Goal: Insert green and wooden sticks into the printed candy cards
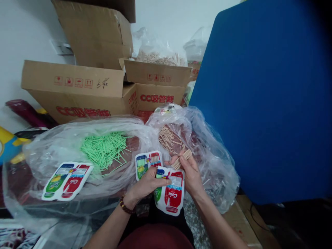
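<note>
My left hand [149, 182] is closed on the top of a bottle-shaped printed pouch [169, 195], green on one side and red "Cola" on the other. My right hand [188, 173] pinches a small bundle of tan sticks [181, 159] just above the pouch's opening. A filled pouch [148, 162] lies behind my left hand. Another flat pouch [67, 181] rests on the plastic at left. Green sticks [105, 149] lie heaped in a clear bag, tan sticks [168, 138] in a second clear bag.
Cardboard boxes with red print [77, 90] stand stacked at the back, with bags of sticks [158, 55] behind them. A large blue panel [264, 103] fills the right side. A yellow and blue object [9, 143] sits at the left edge.
</note>
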`<state>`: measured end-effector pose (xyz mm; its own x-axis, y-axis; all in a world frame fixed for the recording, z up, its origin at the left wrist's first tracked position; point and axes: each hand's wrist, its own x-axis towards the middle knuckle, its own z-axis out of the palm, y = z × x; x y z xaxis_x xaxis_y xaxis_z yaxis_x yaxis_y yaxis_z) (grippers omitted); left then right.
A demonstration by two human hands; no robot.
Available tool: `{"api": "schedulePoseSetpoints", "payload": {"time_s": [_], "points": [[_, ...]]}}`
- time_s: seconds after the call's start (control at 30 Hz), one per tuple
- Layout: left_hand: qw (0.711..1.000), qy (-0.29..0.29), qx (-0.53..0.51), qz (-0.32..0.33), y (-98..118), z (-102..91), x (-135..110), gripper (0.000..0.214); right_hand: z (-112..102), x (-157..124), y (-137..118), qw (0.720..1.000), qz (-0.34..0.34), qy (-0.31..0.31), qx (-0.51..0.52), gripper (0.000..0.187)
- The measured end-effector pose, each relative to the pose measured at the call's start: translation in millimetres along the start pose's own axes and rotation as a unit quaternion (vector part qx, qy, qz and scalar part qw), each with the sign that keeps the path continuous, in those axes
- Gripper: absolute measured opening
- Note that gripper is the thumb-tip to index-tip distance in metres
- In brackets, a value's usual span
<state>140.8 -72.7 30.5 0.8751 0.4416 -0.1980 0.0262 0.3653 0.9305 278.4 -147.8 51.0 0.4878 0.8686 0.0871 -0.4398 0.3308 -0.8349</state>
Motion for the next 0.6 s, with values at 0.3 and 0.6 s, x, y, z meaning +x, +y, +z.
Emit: {"api": "schedulePoseSetpoints", "payload": {"time_s": [0.3, 0.6], "points": [[1.0, 0.007, -0.005, 0.019, -4, -2.9, 3, 0.023, -10, -5, 3, 1.0, 0.016, -0.001, -0.014, 0.011], [0.997, 0.023, 0.059, 0.032, 11, -6.4, 15, 0.032, -21, 6, -12, 0.987, 0.081, -0.1, -0.1, 0.026]]}}
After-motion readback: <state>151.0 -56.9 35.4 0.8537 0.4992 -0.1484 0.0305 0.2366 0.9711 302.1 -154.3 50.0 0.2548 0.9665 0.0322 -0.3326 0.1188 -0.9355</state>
